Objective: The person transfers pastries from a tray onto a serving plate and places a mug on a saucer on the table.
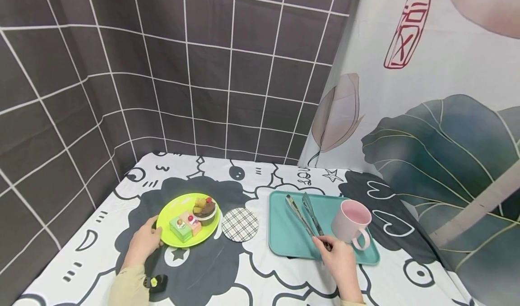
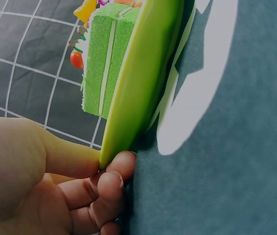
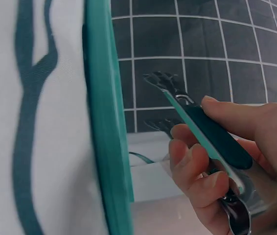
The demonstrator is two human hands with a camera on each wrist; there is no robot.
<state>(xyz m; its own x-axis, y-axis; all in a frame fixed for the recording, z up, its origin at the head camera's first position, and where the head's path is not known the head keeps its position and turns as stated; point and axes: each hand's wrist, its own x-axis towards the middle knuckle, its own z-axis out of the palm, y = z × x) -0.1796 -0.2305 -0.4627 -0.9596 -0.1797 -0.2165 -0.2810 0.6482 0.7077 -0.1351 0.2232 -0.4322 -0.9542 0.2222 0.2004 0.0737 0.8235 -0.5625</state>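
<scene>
Head view: I've got my left fingers [image 2: 111,186] pinching the lime plate's [image 1: 168,213] rim. My right fingers [image 3: 211,186] are gripping metal tongs [image 1: 298,212] over the teal tray [image 1: 280,238].

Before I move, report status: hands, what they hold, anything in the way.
Left hand pinching rim of lime-green plate. Right hand gripping metal tongs over teal tray. Possible snag: pink mug on tray, beside right hand.

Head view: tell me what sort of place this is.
Probably a staged dining-table set-up: toy-like desserts on a lime plate, a pink mug on a teal tray, and grid-patterned cloth hung behind.
</scene>
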